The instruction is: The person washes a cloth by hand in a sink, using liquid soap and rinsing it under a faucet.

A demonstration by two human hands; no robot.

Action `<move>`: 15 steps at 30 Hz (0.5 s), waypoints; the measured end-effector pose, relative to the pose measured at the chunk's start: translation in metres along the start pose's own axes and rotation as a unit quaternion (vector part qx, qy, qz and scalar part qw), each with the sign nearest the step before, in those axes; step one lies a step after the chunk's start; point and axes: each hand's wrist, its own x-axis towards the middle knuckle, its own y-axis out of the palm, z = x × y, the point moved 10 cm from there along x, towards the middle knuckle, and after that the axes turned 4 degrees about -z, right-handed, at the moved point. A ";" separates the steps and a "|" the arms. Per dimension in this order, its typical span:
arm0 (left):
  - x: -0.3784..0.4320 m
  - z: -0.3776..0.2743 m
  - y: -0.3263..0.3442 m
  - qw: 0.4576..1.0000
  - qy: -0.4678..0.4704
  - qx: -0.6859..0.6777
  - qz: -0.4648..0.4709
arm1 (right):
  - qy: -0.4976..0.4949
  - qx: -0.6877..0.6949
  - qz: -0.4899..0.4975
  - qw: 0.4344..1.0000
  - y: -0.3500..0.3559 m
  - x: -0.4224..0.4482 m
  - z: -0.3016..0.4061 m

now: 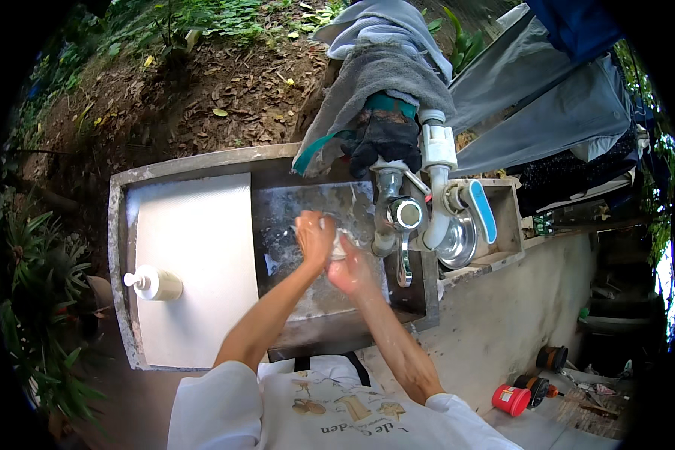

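Note:
My left hand (315, 239) and my right hand (351, 269) meet over the wet basin of a concrete sink (326, 326). A small, crumpled white item (340, 243), perhaps a cloth, is pressed between them; the fingers hide part of it. Both hands look wet. Soapy water and foam cover the basin floor beneath them. Just right of my hands, a chrome lever tap (408, 216) reaches over the sink. To their left a white board (197, 236) covers part of the sink, and a white pump bottle (160, 283) stands on it.
Grey towels (382, 62) wrap the pipework behind the tap. A white plastic pipe (440, 185) carries a blue-handled valve (482, 211). Beyond it, a metal bowl (458, 242) sits in a smaller basin. Grey fabric (557, 112) hangs at right. A red bucket (511, 399) stands low right.

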 end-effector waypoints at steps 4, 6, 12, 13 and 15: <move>0.004 0.012 0.027 0.986 -0.054 -0.127 0.088 | -0.051 -0.019 0.024 0.998 -0.012 0.008 0.007; -0.002 0.009 0.031 0.983 -0.055 -0.143 0.099 | -0.116 -0.064 0.156 0.979 0.022 -0.004 0.019; -0.040 -0.029 0.027 0.958 -0.082 -0.240 0.135 | -0.025 -0.104 -0.105 0.989 0.035 -0.035 0.024; -0.045 -0.037 0.027 0.959 -0.074 -0.239 0.133 | -0.065 -0.222 -0.124 0.965 0.039 -0.042 0.034; -0.039 -0.040 0.020 0.962 -0.036 -0.254 0.094 | -0.113 -0.215 -0.105 0.964 0.050 -0.039 0.039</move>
